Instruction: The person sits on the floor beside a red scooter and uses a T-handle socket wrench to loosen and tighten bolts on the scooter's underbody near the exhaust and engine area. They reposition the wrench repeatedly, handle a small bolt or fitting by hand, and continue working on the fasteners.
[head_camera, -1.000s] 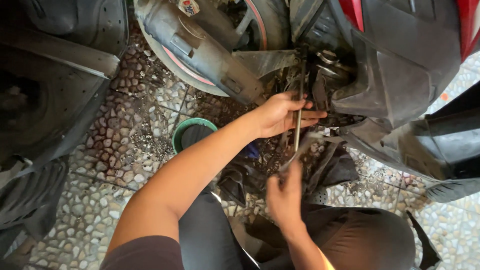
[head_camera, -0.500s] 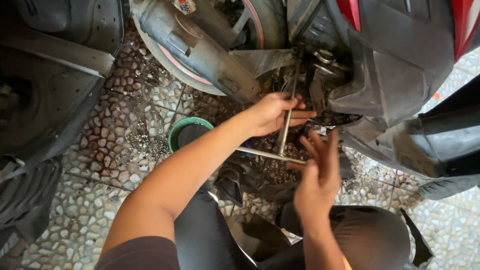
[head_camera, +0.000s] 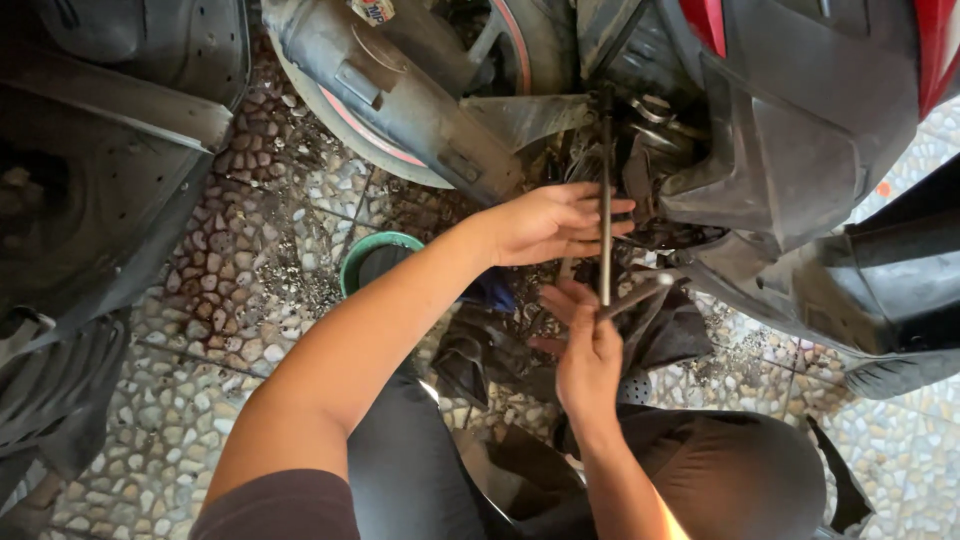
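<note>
Head view: a person crouches on a pebble floor (head_camera: 230, 290) beside a scooter (head_camera: 800, 130), both arms reaching toward its underside at upper centre.
Left hand (head_camera: 550, 222): centre of the frame, fingers curled loosely round the upright shaft of a metal wrench (head_camera: 605, 200), about midway up it.
Right hand (head_camera: 588, 345): just below the left, fingers spread and half open, fingertips touching the wrench's cross handle (head_camera: 635, 297); not closed round it.
Wrench: a T-shaped bar standing near vertical, its top end in the dark machinery under the scooter, its cross handle tilted at the lower end.
Bowl (head_camera: 375, 262): green rim, left of the hands on the floor, partly hidden by the left forearm.
Wheel (head_camera: 400, 90): upper centre-left, under a grey mudguard.
Dark panels (head_camera: 110, 160): left edge of the frame.
</note>
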